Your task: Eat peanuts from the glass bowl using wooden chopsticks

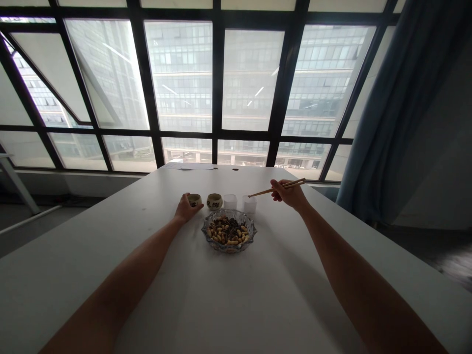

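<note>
Depositing seems underway, release needed next: tan wooden chopsticks [262,191] are gripped by right fingers [277,189] at a square translucent cup [250,205]. At its nine o'clock, a round cream cup [194,202] is clasped by left fingers [183,201].

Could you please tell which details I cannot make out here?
Head view:
Left side of the leftmost cup: hidden by the left hand.
What, if anything, the chopsticks pinch: too small.
Whether the two translucent cups hold anything: too small and pale.
Floor of the glass bowl: covered by peanuts and dark seeds.
</note>
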A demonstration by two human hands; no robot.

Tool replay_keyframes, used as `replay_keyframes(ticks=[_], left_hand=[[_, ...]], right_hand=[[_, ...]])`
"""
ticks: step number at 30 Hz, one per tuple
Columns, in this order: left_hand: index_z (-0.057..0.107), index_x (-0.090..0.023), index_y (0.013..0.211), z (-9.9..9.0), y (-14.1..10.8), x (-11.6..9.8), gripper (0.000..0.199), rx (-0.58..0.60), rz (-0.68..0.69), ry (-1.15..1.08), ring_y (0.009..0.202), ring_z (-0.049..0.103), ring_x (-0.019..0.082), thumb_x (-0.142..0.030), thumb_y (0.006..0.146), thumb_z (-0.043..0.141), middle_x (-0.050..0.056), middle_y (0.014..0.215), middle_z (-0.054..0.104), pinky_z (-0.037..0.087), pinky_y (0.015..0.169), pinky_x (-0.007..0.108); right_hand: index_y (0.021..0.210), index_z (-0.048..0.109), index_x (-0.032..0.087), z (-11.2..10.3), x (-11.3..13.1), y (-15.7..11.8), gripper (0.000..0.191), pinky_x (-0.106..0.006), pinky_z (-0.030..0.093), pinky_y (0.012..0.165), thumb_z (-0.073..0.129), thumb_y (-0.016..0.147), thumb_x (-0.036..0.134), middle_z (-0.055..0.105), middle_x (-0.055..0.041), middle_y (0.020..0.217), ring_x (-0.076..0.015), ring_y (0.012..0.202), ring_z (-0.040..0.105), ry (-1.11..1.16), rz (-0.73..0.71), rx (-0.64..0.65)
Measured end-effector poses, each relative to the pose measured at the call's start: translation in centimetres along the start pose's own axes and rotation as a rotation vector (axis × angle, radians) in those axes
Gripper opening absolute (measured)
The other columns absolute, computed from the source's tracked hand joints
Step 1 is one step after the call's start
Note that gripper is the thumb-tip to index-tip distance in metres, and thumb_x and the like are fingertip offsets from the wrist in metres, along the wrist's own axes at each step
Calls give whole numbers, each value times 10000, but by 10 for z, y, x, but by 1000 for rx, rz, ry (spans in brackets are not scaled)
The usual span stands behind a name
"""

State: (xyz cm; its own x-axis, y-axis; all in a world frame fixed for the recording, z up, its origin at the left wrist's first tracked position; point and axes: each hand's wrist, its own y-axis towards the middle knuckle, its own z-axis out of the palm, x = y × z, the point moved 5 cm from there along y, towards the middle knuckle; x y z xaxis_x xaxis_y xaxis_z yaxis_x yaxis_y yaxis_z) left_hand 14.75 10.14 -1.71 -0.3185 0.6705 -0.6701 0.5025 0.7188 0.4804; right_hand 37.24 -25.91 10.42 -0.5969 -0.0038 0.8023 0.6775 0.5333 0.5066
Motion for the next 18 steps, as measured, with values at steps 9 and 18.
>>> replay_keyframes(ticks=[9,18], left_hand=[[437,-131,1339,1,0,-1,828,6,19,4,1268,572,326,-459,685,824,237,1378,570,475,1038,435],[436,-124,1348,1,0,1,834,7,31,7,1283,561,335,-459,687,820,240,1391,560,480,1035,441]], right_hand=[[715,661,135,-3,2,-1,647,-209,524,421,692,682,780,700,-94,611,-132,463,641,-23,10,-8],[699,668,136,-3,-4,2,654,-197,506,422,672,681,790,682,-82,604,-125,480,635,-69,22,36]])
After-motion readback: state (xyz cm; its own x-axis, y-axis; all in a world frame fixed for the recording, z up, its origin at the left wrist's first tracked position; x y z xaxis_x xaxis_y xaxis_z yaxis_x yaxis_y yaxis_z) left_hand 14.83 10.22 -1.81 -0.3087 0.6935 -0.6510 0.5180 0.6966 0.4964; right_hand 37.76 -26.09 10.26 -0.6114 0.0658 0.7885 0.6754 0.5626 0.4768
